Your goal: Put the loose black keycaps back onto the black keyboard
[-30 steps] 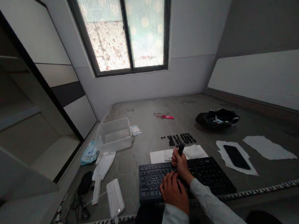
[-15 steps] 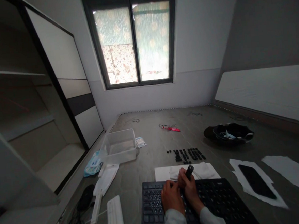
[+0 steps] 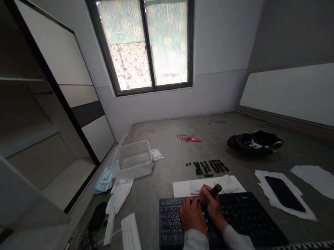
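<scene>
My right hand (image 3: 212, 205), fist closed round dark stick-shaped tool (image 3: 216, 190), tilts it further rightward than second ago; left hand (image 3: 193, 216), hold unclear, bends over black, key-studded keyboard (image 3: 252, 218) beneath.

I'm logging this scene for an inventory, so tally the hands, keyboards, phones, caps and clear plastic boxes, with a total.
Hands (left hand, right hand): 2
Keyboard: 1
Phone: 1
Cap: 1
Clear plastic box: 1
Total: 6

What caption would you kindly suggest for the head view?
Left grip on a computer keyboard, right grip around a dark tool, loose keycaps beyond.
</scene>
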The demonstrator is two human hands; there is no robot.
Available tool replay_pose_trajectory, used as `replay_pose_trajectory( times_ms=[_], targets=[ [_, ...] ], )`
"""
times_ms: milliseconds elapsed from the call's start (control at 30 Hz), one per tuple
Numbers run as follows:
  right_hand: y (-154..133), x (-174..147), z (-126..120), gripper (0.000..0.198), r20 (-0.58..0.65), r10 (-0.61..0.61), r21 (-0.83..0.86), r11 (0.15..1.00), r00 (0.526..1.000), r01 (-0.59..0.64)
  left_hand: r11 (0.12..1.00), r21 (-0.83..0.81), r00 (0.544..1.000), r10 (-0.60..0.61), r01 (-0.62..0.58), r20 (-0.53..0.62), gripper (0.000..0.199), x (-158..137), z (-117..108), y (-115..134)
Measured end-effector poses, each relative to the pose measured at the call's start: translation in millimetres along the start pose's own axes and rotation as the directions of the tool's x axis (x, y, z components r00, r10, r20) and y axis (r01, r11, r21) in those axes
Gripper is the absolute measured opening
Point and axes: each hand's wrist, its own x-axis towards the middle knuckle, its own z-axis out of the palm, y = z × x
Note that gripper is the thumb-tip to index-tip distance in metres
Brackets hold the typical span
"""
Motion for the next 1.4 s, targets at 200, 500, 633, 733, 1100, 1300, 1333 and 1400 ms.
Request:
replay_pose_trajectory(
  times_ms=[200, 500, 633, 733, 1100, 1300, 1333, 1400],
  targets=[
    [-3.2, 3.0, 1.3, 0.045, -0.016, -0.031, -0.009, 0.999, 0.999, 0.031, 0.999, 0.008, 0.999, 0.035, -0.034, -0.025, 0.028, 0.3, -0.2, -0.7],
    [-9.6, 3.0, 2.7, 0.043, -0.004, -0.127, -0.066, 0.99, 0.992, 0.127, 0.999, 0.007, 0.999, 0.038, -0.038, -0.001, 0.031, 0.5, -1.7, 0.6],
    [-6.3, 3.8, -0.4, 0.044, -0.006, -0.154, -0.094, 0.984, 0.988, 0.153, 0.999, -0.023, 0.999, 0.043, -0.042, 0.017, 0.033, 0.2, -1.7, -0.5],
    [-3.1, 6.1, -2.9, 0.044, -0.018, -0.156, -0.078, 0.985, 0.988, 0.154, 1.0, -0.014, 0.999, 0.029, -0.029, 0.025, 0.032, -0.2, -2.2, -0.6],
    [-5.6, 8.2, -0.4, 0.045, -0.088, -0.177, -0.02, 0.984, 0.98, 0.176, 0.999, 0.016, 0.999, 0.028, -0.029, 0.038, 0.032, -1.2, -2.4, 0.6],
    [-6.5, 10.1, 0.9, 0.046, -0.144, -0.202, -0.049, 0.979, 0.969, 0.197, 0.999, 0.024, 0.999, 0.028, -0.029, 0.045, 0.032, -1.7, -3.8, 2.1],
    [-6.2, 10.4, 0.9, 0.046, -0.147, -0.198, -0.057, 0.98, 0.969, 0.192, 0.999, 0.023, 0.999, 0.027, -0.028, 0.046, 0.032, -1.7, -4.5, 2.6],
    [-5.2, 10.9, 0.8, 0.046, -0.147, -0.181, -0.078, 0.982, 0.972, 0.171, 0.999, 0.02, 0.998, 0.028, -0.03, 0.053, 0.033, -1.6, -6.0, 3.6]
  ],
)
